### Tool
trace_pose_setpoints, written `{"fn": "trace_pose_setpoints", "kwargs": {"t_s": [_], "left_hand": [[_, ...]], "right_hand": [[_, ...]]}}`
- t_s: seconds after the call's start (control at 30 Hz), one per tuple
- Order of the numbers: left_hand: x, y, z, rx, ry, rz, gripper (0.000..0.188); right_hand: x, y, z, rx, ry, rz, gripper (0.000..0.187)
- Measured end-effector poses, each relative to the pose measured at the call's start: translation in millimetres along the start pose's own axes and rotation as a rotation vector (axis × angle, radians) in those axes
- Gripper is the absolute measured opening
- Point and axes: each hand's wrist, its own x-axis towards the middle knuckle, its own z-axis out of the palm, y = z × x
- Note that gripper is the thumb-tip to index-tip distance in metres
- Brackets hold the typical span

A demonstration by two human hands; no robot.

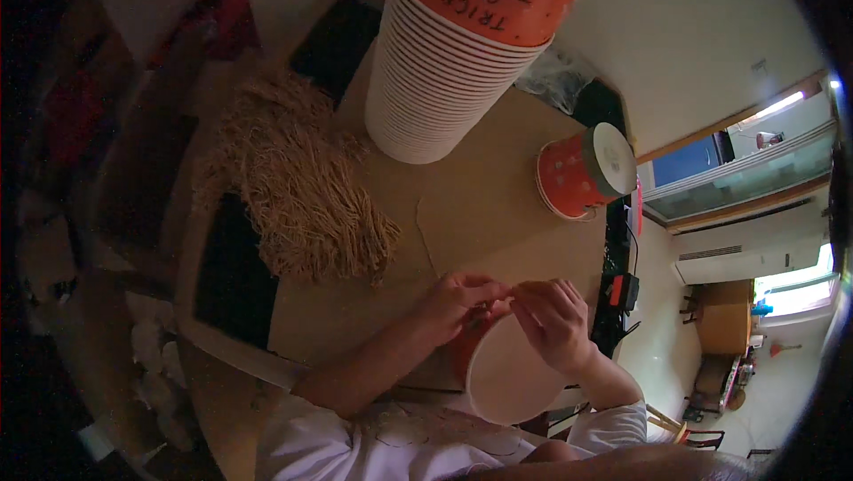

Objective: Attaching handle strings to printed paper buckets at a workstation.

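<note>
Close to my body an orange paper bucket [515,373] lies tilted, its white round face toward me. My left hand [462,299] is closed in a pinch at the bucket's upper edge. Beside it, my right hand [553,317] is also pinched, with its fingertips meeting the left ones. What the fingertips hold is too small to make out. A single strand of tan cord [423,232] lies on the table just beyond my left hand. To the left sits a large heap of cut tan cords [306,183].
A tall stack of nested buckets [444,72] with white rims and an orange printed side stands at the far middle. Another orange bucket [569,172] lies at right near clear plastic wrap [555,77]. A red and black device [625,292] sits by the table's right edge.
</note>
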Motion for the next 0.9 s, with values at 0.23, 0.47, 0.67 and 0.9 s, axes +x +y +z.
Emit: {"fn": "trace_pose_setpoints", "kwargs": {"t_s": [0.23, 0.47, 0.67, 0.9], "left_hand": [[6.3, -5.7, -11.5, 0.101, 0.073, 0.007, 0.016], [-1.5, -5.4, -3.7, 0.605, 0.192, 0.262, 0.021], [-4.7, -2.0, 4.5, 0.885, 0.207, 0.573, 0.016], [-3.8, -2.0, 5.2, 1.013, 0.185, 0.657, 0.014]], "right_hand": [[-2.1, -3.2, -3.9, 0.091, -0.066, 0.113, 0.027], [10.6, 3.6, -10.2, 0.378, -0.071, 0.448, 0.018], [13.5, 14.2, -5.8, 0.603, -0.254, 0.578, 0.013], [13.5, 20.2, 0.3, 0.59, -0.283, 0.578, 0.008]]}}
